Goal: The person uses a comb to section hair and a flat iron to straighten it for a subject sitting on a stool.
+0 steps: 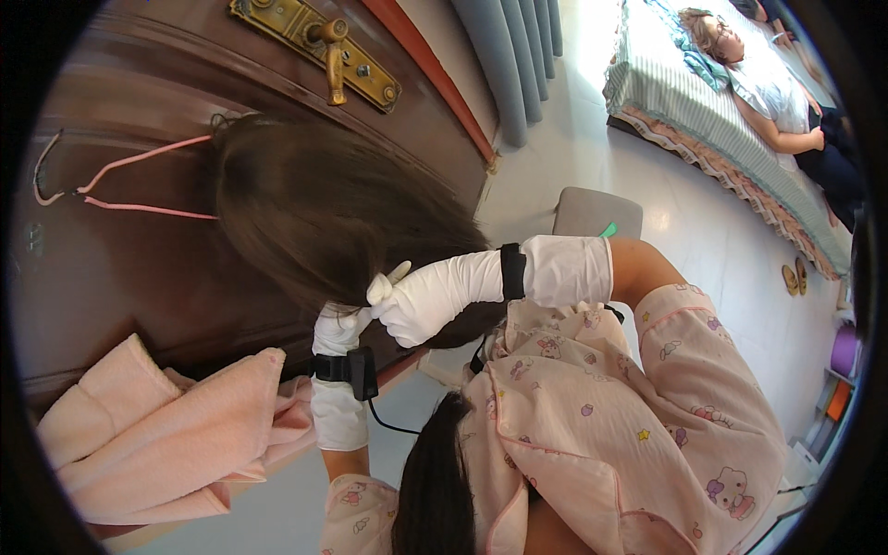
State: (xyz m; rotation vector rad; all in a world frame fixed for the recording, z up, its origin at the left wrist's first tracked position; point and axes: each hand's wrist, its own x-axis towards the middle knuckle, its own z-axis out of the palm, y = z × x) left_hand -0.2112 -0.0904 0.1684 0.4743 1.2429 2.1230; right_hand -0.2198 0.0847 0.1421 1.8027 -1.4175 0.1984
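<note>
A long dark-brown wig (298, 187) hangs against a brown panelled door (118, 263) from a pink clothes hanger (146, 158). My right hand (423, 298), in a white glove, pinches a lock at the wig's lower side, its fingers curled. Just left of it and touching it is my left hand (343, 322), also gloved in white. A few strands fall over the left hand, and its fingertips are partly hidden behind the hair and my right hand, so its grip cannot be made out. Black straps circle both wrists.
Pink towels (187, 430) hang at the lower left. A brass door handle (334, 62) juts out above the wig. Beyond stand a grey stool (598, 211) with a green item on it and a grey curtain (517, 62). People rest on a bed (666, 83); slippers (794, 277) lie nearby.
</note>
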